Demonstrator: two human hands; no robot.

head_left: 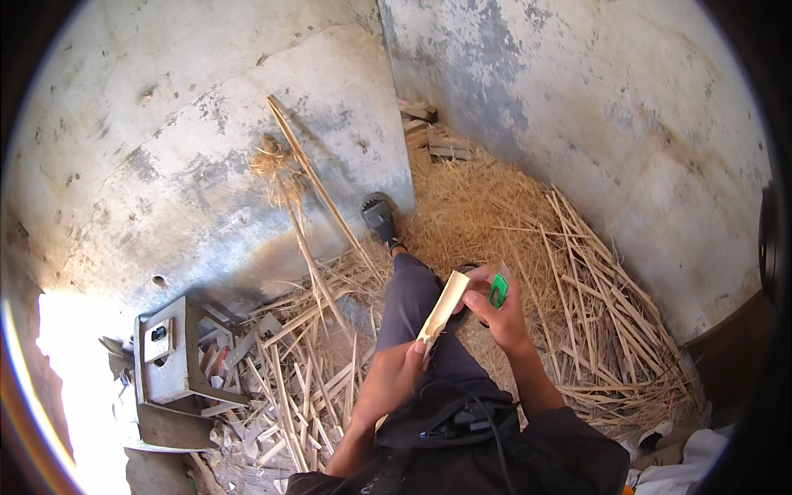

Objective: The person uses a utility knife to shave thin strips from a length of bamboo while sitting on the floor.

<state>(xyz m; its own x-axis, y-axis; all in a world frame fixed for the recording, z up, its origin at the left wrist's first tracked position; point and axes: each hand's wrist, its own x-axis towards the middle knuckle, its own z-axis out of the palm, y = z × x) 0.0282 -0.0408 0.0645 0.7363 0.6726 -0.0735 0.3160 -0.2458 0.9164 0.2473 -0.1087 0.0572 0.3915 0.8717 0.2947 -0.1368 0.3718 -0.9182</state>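
My left hand (396,375) grips the near end of a pale split bamboo piece (442,310), its thumb lying along the top. The piece slants up to the right over my leg, with its hollow inner side showing and a ragged patch near my thumb. At its far end is my right hand (500,318), fingers curled. A small flat green thing (498,290) with a clear edge is held in that hand; its kind is not plain. Whether the right fingers also touch the bamboo, I cannot tell.
Long split strips (594,305) lie heaped on the right, beside straw-like shavings (470,206). More strips (289,396) litter the floor at left, near an upturned wooden stool (169,363). Two poles (309,169) lean on the wall. My shoe (379,216) stands ahead.
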